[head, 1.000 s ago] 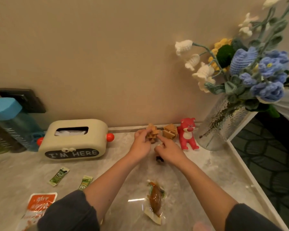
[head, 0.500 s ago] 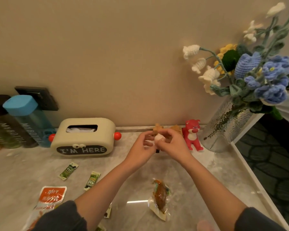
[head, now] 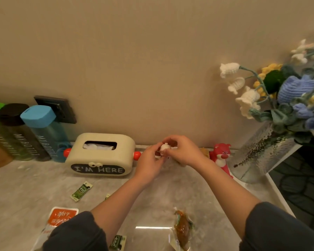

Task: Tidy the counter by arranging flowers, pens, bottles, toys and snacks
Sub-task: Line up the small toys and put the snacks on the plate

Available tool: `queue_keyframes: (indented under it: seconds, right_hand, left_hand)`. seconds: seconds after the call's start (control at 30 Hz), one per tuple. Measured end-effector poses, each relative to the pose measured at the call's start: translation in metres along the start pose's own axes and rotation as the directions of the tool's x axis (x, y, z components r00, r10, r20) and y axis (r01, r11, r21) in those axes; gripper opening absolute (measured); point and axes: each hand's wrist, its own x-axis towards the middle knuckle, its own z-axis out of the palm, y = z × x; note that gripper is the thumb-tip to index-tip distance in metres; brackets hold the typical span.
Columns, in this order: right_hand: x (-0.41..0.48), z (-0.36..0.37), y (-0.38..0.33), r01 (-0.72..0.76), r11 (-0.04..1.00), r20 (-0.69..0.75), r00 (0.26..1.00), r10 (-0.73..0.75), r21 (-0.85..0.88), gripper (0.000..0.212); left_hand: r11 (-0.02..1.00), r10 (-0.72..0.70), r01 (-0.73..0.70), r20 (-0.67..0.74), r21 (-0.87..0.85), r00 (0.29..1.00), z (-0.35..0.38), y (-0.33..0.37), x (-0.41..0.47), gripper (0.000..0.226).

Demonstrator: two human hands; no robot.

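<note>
Head view: both hands meet above the desk (head: 25, 187), close to the wall, with a small white toy (head: 165, 148) held between them. The left hand (head: 150, 163) cups it from below and the left, its fingers (head: 155, 151) curled up against it. The right hand (head: 183, 151) comes over from the right and pinches its top. The toy is off the desk and looks rounded, with no clear long axis; something darker seems to hang beneath it, mostly hidden.

The move ahead probably turns on where the toy row lies. The red bear toy (head: 222, 157) stands against the wall just to the right of the right hand, with a sliver of the wooden puzzle toys (head: 204, 152) showing between bear and wrist. The tissue box (head: 101, 156) sits just left of the left hand. The free stretch of wall is therefore right behind the fingers, and the right hand is the nearer one to the row.

A second ago the hands were at the wooden puzzle toys, with no white toy between them and a small dark thing on the desk below. Half a second ago the white toy was already between the fingers, much as now. The view has swung left since: more bottles (head: 43, 131) show, and the flowers (head: 294, 87) sit nearer the right edge.
</note>
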Motion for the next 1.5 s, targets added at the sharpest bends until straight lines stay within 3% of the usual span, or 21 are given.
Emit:
queue_keyframes:
  seconds: [0.3,0.6,1.07,1.27,1.5]
  right_hand:
    - [0.019,0.003,0.018,0.063,0.942,0.002,0.998,-0.066,-0.33,0.027]
    - [0.021,0.004,0.026,0.032,0.932,0.006,0.999,-0.032,-0.361,0.031]
    - [0.009,0.0,0.026,-0.006,0.964,-0.089,0.996,-0.018,-0.267,0.058]
    - [-0.024,0.001,0.019,-0.011,0.992,-0.273,0.962,-0.023,-0.124,0.046]
    - [-0.106,-0.001,0.014,-0.015,0.999,-0.365,0.93,0.032,0.05,0.032]
  left_hand:
    - [0.997,-0.063,0.061,0.038,0.044,0.997,0.019,-0.021,0.015,0.047]
    - [0.987,-0.051,0.048,0.02,0.154,0.998,0.024,-0.024,0.015,0.057]
    - [0.985,-0.161,0.161,-0.013,0.054,0.987,0.023,-0.02,0.011,0.065]
    - [0.98,-0.199,0.198,-0.066,-0.02,0.978,0.019,-0.006,-0.013,0.074]
    - [0.974,-0.195,0.187,-0.053,-0.126,0.979,0.011,0.023,-0.076,0.073]
